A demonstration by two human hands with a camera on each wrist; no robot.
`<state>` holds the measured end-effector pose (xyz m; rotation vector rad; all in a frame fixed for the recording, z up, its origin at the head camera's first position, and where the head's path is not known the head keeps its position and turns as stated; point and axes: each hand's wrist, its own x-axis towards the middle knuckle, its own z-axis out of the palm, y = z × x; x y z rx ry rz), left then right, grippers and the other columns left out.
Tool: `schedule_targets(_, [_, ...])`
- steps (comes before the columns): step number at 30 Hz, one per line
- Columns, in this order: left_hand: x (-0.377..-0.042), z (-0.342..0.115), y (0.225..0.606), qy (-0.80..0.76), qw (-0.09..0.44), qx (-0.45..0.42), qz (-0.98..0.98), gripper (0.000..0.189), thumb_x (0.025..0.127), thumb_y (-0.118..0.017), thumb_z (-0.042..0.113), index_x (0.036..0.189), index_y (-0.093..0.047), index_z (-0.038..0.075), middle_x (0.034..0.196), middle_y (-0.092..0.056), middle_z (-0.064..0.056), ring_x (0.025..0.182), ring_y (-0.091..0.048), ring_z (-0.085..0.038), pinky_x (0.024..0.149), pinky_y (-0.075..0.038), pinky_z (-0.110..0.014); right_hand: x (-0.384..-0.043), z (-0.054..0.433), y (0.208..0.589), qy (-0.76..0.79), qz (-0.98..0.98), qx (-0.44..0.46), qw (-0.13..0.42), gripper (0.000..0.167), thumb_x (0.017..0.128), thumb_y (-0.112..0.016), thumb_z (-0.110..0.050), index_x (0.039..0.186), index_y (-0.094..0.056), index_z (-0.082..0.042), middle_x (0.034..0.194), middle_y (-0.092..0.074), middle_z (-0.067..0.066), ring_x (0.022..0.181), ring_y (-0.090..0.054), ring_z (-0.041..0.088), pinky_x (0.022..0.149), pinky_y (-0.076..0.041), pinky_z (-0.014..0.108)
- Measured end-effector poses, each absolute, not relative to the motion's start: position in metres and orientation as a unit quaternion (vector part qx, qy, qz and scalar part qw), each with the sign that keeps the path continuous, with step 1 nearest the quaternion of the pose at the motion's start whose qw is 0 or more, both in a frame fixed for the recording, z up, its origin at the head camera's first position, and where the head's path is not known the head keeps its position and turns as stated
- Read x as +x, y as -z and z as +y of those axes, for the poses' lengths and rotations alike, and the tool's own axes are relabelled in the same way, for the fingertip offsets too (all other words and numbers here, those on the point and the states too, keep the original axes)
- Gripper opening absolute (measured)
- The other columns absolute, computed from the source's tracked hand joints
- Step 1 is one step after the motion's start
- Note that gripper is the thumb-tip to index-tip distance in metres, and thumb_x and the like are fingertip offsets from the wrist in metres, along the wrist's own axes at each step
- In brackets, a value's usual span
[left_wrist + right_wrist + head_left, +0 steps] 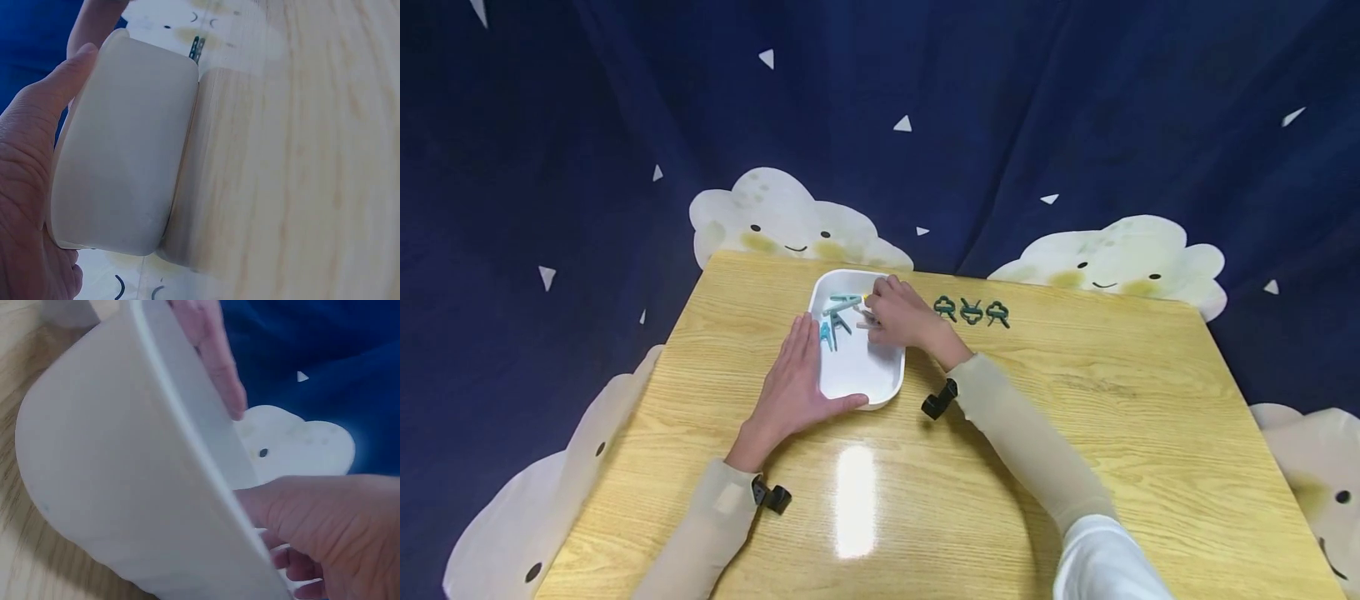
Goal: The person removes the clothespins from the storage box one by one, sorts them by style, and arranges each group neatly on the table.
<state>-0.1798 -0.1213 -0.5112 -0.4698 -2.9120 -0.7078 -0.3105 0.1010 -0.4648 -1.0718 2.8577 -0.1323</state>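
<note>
A white plastic tub [861, 371] stands on the table, holding several clothespins. My left hand [792, 385] lies along its left side, fingers straight against the rim and thumb stretched over the near edge. In the left wrist view the thumb [59, 81] runs along the rim. My right hand [901, 315] reaches over the right rim, fingers bent down into the tub. A grey clothespin [868, 320] shows beside those fingers; I cannot tell whether they pinch anything. Left of them lie a pale green clothespin [842, 306], a dark teal clothespin [839, 322] and a light blue clothespin [825, 333].
Three dark green clothespins with rounded, cloverlike outlines, the middle one [972, 312] among them, lie in a row right of the tub. The wooden table [1120, 400] reaches back to a dark blue curtain [865, 108] with clouds printed on it.
</note>
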Motion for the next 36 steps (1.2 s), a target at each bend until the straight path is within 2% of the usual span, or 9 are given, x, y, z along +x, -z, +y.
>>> schedule_targets(5, [-0.180,-0.122,0.512,0.231,0.054,-0.155,-0.959,0.148,0.070,-0.056,0.099,0.165,-0.008,-0.005,0.175,0.005,-0.015,0.162,0.002,-0.031,0.131,-0.011,-0.045,-0.316,0.088,0.474,-0.004,0.942,-0.330,0.052,0.023,0.092,-0.071,-0.032,0.086,-0.063,-0.012,0.108,-0.048,0.007,0.106,-0.041,0.027,0.099,-0.038,0.041])
schedule_targets(11, [-0.179,-0.121,0.511,0.234,0.046,-0.151,-0.959,0.149,0.069,-0.056,0.099,0.165,-0.006,-0.003,0.175,0.007,-0.014,0.162,0.005,-0.028,0.131,-0.010,-0.044,-0.315,0.085,0.480,0.003,0.937,-0.344,0.056,0.011,0.095,-0.072,-0.020,0.103,-0.072,-0.014,0.108,-0.051,0.007,0.107,-0.040,0.027,0.107,-0.033,0.044])
schedule_targets(14, [-0.178,-0.121,0.511,0.230,0.050,-0.153,-0.960,0.149,0.069,-0.056,0.099,0.165,-0.006,-0.003,0.175,0.006,-0.015,0.162,0.002,-0.031,0.131,-0.011,-0.045,-0.314,0.085,0.481,0.015,0.929,-0.367,0.046,0.016,0.095,-0.072,-0.014,0.110,-0.078,-0.018,0.110,-0.055,0.007,0.107,-0.042,0.028,0.103,-0.034,0.044])
schedule_targets(18, [-0.178,-0.122,0.510,0.231,0.053,-0.153,-0.959,0.149,0.069,-0.057,0.098,0.165,-0.006,-0.003,0.175,0.006,-0.015,0.162,0.001,-0.031,0.131,-0.011,-0.045,-0.311,0.086,0.480,0.037,0.915,-0.398,0.045,0.024,0.095,-0.071,-0.006,0.107,-0.081,-0.024,0.120,-0.061,0.009,0.110,-0.044,0.029,0.098,-0.038,0.042])
schedule_targets(20, [-0.179,-0.123,0.510,0.232,0.054,-0.153,-0.959,0.149,0.069,-0.057,0.098,0.165,-0.006,-0.003,0.175,0.006,-0.014,0.162,0.000,-0.032,0.131,-0.011,-0.044,-0.309,0.086,0.478,0.058,0.909,-0.409,0.056,0.027,0.094,-0.071,-0.002,0.105,-0.082,-0.024,0.126,-0.062,0.010,0.113,-0.045,0.029,0.097,-0.039,0.042])
schedule_targets(23, [-0.179,-0.122,0.510,0.235,0.056,-0.154,-0.958,0.149,0.069,-0.057,0.098,0.165,-0.007,-0.004,0.175,0.006,-0.014,0.162,0.001,-0.032,0.131,-0.011,-0.044,-0.306,0.088,0.475,0.081,0.907,-0.406,0.075,0.031,0.091,-0.072,-0.001,0.113,-0.081,-0.021,0.134,-0.060,0.010,0.115,-0.045,0.029,0.100,-0.038,0.043])
schedule_targets(27, [-0.180,-0.121,0.509,0.235,0.055,-0.154,-0.958,0.148,0.070,-0.056,0.099,0.165,-0.007,-0.004,0.175,0.006,-0.014,0.162,0.003,-0.029,0.131,-0.010,-0.044,-0.301,0.090,0.470,0.060,0.924,-0.370,0.071,0.038,0.088,-0.077,-0.024,0.124,-0.072,-0.015,0.139,-0.053,0.010,0.119,-0.041,0.029,0.109,-0.033,0.045])
schedule_targets(32, [-0.179,-0.122,0.509,0.233,0.051,-0.152,-0.959,0.148,0.070,-0.055,0.099,0.165,-0.007,-0.004,0.175,0.008,-0.013,0.162,0.003,-0.030,0.131,-0.010,-0.044,-0.297,0.089,0.468,0.012,0.943,-0.327,0.057,0.056,0.080,-0.077,-0.068,0.096,-0.067,-0.016,0.142,-0.048,0.012,0.127,-0.038,0.031,0.116,-0.031,0.047])
schedule_targets(36, [-0.178,-0.122,0.509,0.234,0.049,-0.151,-0.959,0.148,0.070,-0.055,0.099,0.165,-0.007,-0.004,0.175,0.006,-0.014,0.162,0.002,-0.031,0.131,-0.011,-0.045,-0.296,0.089,0.471,-0.005,0.946,-0.320,0.055,0.062,0.077,-0.074,-0.078,0.087,-0.061,-0.017,0.139,-0.048,0.012,0.127,-0.038,0.030,0.120,-0.028,0.047])
